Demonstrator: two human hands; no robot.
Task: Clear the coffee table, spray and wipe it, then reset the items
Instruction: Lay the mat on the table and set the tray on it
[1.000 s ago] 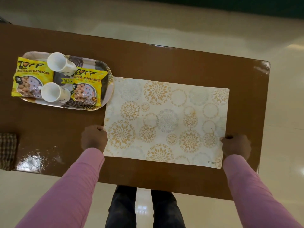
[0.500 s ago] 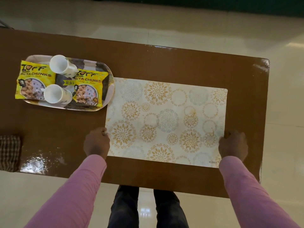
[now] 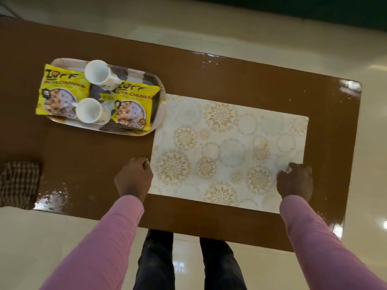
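Right, near edge: the person stands at the long side of the coffee table (image 3: 209,76), dark trousers below, pink sleeves reaching in over the brown top.
Left hand (image 3: 134,178): fingers curled, knuckles up, pinching the near-left edge of the placemat (image 3: 228,151). A grip for steering, I'd say.
Right hand (image 3: 295,183): same story on the near-right edge, fingers bent down onto the mat and holding it. One hand per end suits squaring or sliding a floppy sheet.
Placemat: flat on the right half of the table, pale cream with gold and grey flower rosettes and rings. It looks thin, and it sits slightly skewed to the table's edges.
Tabletop: glossy, with bright wet-looking patches at the near-left corner and far-right corner.
Checked cloth (image 3: 18,183): at the left end, partly out of frame, parked clear of both hands.
Tray (image 3: 159,88): further back on the left, its right rim overlapping the mat's far-left corner.
On the tray: two white mugs (image 3: 100,75) tipped on their sides, and two yellow soya chunk packets (image 3: 60,93) lying flat.
Stage, as a guess: handling the mat, though whether it is being laid or lifted I cannot tell.
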